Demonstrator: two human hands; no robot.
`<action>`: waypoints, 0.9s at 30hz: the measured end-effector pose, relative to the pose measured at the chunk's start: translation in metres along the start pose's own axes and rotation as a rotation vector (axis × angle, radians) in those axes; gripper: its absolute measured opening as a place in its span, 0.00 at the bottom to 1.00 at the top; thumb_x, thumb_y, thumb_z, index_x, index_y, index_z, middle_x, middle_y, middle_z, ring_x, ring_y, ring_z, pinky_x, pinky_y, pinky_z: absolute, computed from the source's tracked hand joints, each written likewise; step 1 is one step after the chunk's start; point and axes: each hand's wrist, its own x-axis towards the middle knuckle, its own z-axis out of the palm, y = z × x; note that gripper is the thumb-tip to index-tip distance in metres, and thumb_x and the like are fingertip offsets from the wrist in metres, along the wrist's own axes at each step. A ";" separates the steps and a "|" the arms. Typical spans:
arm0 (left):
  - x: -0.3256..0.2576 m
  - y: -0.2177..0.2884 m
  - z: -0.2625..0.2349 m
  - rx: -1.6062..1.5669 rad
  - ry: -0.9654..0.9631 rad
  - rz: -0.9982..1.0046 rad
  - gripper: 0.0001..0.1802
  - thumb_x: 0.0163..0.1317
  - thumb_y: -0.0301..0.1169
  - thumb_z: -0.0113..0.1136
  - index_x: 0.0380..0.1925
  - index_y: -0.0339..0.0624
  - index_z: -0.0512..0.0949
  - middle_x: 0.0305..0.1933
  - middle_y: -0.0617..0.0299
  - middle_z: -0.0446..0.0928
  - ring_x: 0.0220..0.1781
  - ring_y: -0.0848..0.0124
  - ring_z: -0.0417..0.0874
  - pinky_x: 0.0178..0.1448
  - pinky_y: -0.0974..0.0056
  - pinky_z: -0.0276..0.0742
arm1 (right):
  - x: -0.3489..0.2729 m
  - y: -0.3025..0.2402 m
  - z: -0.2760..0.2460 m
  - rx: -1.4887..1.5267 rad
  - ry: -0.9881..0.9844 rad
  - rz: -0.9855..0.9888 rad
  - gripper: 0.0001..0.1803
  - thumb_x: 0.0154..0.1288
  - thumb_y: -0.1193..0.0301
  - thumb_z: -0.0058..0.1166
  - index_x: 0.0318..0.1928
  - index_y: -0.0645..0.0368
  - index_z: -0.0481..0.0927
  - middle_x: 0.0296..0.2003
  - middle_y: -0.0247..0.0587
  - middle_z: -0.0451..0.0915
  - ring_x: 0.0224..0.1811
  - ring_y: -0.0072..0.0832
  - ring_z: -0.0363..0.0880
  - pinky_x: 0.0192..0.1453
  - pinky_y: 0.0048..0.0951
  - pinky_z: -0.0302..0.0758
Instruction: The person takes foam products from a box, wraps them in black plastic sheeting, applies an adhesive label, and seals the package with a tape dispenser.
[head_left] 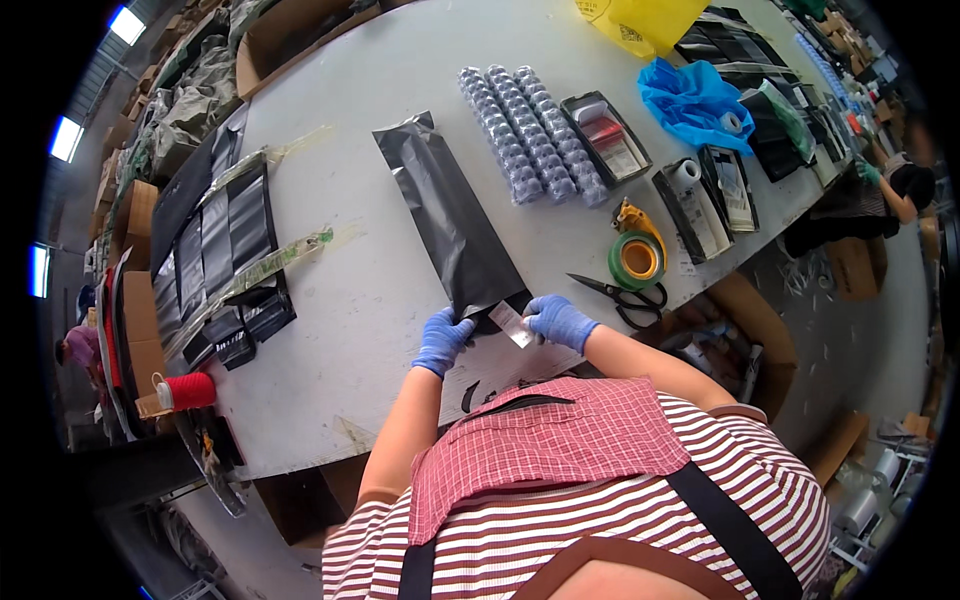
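Note:
A long black plastic bag [450, 220] lies on the grey table, its near end toward me. My left hand [442, 341], in a blue glove, is closed on the bag's near left corner. My right hand [562, 322], gloved the same way, pinches a small white printed label [511, 325] at the bag's near right corner. The label lies over the dark end of the bag; whether it is stuck there I cannot tell. To the right of that hand are black-handled scissors [630, 300] and a tape dispenser [638, 250] with a green and yellow roll.
Three bubbly clear plastic rolls [530, 140] lie beyond the bag. Open black boxes [606, 138] and a blue plastic bag [690, 105] are at the right. Taped stacks of black bags [225, 235] cover the left side, near a red twine spool [190, 391]. Another person [880, 190] stands far right.

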 end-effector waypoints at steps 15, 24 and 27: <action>0.001 0.001 -0.017 0.004 -0.250 0.051 0.18 0.61 0.41 0.65 0.43 0.40 0.78 0.30 0.60 0.82 0.25 0.73 0.82 0.28 0.69 0.76 | 0.051 -0.024 0.075 1.449 0.130 -0.203 0.08 0.63 0.76 0.50 0.43 0.60 0.75 0.33 0.42 0.78 0.39 0.39 0.82 0.44 0.31 0.79; 0.014 0.030 -0.025 -0.203 -0.150 -0.204 0.14 0.68 0.41 0.57 0.42 0.43 0.78 0.35 0.58 0.82 0.29 0.68 0.84 0.29 0.67 0.79 | 0.021 -0.012 0.072 -0.293 0.421 -0.855 0.12 0.58 0.74 0.61 0.45 0.55 0.83 0.38 0.43 0.82 0.43 0.42 0.80 0.49 0.37 0.78; 0.009 0.035 -0.024 -0.230 -0.136 -0.229 0.11 0.68 0.37 0.56 0.41 0.40 0.78 0.35 0.57 0.82 0.28 0.68 0.84 0.28 0.65 0.81 | 0.020 -0.021 0.070 -0.398 0.387 -0.835 0.10 0.58 0.74 0.61 0.42 0.56 0.83 0.36 0.41 0.81 0.41 0.41 0.80 0.46 0.37 0.78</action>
